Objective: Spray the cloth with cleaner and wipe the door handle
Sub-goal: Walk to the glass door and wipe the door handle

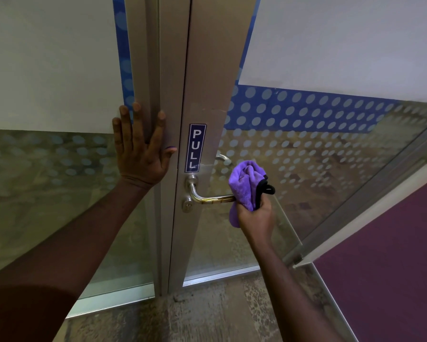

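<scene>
The right hand grips the bunched cloth around the free end of the handle, probably to rub the metal all round. The left hand lies flat and released on the frame, apparently as a brace.

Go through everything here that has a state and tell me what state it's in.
left hand: open, flat against the door frame
right hand: closed on the purple cloth
purple cloth: bunched, wrapped over the handle's free end
door handle: level
door: ajar
</scene>
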